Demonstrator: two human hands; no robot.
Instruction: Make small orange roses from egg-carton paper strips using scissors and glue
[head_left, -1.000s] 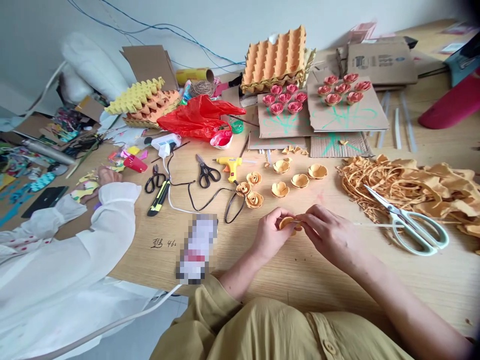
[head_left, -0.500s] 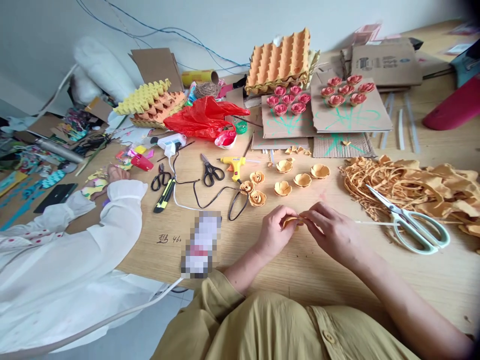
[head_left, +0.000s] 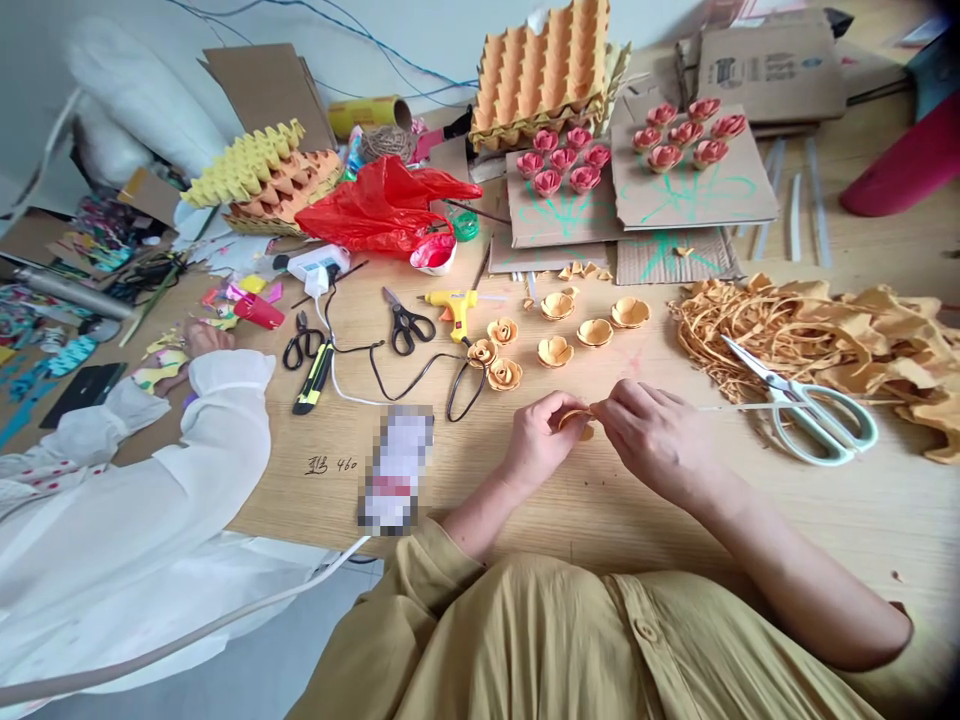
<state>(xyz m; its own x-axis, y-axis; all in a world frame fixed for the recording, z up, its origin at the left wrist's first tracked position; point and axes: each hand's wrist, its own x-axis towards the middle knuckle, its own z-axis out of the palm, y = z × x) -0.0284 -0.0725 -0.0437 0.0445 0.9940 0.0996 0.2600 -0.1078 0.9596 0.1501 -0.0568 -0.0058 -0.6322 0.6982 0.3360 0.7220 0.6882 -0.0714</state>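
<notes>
My left hand (head_left: 536,440) is closed, its thumb and fingers pinching a small orange egg-carton petal piece (head_left: 574,421). On the piece's right edge are the pinched fingertips of my right hand (head_left: 651,435), which partly hide it. Just beyond my hands lie several open orange paper-pulp flower cups (head_left: 556,351) and rolled orange roses (head_left: 504,374). A thin pale stick (head_left: 739,407) runs from beside my right hand toward the pale-green-handled scissors (head_left: 817,420); whether the hand touches it I cannot tell.
A yellow glue gun (head_left: 452,305), black scissors (head_left: 409,322) and a box cutter (head_left: 313,378) lie left of the flowers. Orange scraps (head_left: 787,330) pile up at right. Red flowers (head_left: 562,160) stand on cardboard behind. A co-worker's white sleeve (head_left: 229,410) is at left.
The view has tilted down slightly, so the table items sit higher in the picture. Both hands keep hold of the petal piece, which has turned a little between the fingers.
</notes>
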